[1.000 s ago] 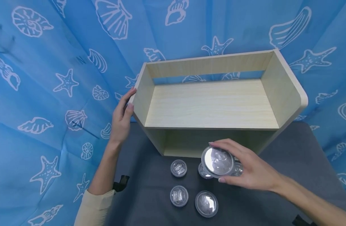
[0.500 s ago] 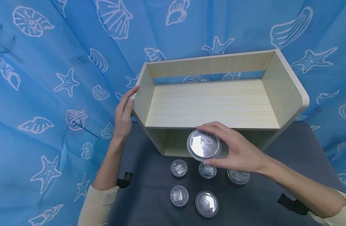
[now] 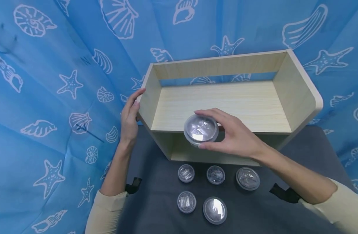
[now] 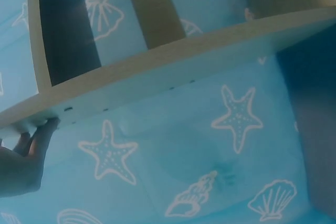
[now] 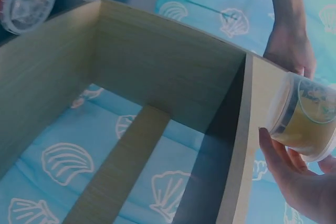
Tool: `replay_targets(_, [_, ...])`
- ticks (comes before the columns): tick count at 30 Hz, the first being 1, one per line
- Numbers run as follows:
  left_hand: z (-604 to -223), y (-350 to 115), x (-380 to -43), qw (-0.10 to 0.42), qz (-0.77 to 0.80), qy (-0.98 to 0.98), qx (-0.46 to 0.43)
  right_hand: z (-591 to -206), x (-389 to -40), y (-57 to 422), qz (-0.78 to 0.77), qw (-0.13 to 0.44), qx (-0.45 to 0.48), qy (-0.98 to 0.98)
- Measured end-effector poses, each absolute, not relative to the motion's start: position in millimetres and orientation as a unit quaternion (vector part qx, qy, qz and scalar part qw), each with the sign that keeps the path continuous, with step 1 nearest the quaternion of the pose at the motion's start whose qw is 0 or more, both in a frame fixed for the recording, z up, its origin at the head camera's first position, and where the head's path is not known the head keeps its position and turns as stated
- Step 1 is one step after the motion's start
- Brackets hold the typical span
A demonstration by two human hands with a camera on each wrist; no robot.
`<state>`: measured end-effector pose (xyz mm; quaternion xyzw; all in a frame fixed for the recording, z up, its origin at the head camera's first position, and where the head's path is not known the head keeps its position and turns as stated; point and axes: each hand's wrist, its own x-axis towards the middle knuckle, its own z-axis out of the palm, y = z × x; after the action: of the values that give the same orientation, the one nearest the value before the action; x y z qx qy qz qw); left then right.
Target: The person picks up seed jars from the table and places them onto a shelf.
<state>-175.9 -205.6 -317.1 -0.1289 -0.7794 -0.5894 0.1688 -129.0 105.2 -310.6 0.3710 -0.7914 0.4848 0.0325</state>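
Observation:
My right hand (image 3: 231, 136) grips a clear lidded plastic jar (image 3: 200, 130), thumb on the near side and fingers on the far side. The right wrist view shows yellowish contents in this jar (image 5: 310, 121). It is held in front of the upper board of a pale wooden two-tier shelf (image 3: 223, 105). My left hand (image 3: 129, 123) rests against the shelf's left side panel, near its front edge. In the left wrist view, fingers (image 4: 44, 137) touch the panel's outer face; part of that hand is outside the frame.
Several lidded jars stand in two rows on the dark grey cloth (image 3: 155, 201) before the shelf, among them a jar (image 3: 247, 178) at the right and a jar (image 3: 215, 210) in the front row. A blue seashell-print curtain (image 3: 65, 113) hangs behind and at the left.
My right hand has lifted the jar from above the back row and carried it up and leftward to the upper board's front edge. My left hand stays at the side panel.

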Motion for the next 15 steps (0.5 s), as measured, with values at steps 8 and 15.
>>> replay_targets(8, [-313.6, -204.8, -173.9, 0.154, -0.617, -0.764, -0.108, -301.3, -144.4, 88.4, 0.496, 0.028, 0.344, -0.797])
replay_targets(15, [-312.7, -202.1, -173.4, 0.155, -0.622, -0.759, -0.112, -301.3, -160.9, 71.1, 0.511, 0.024, 0.312, -0.801])
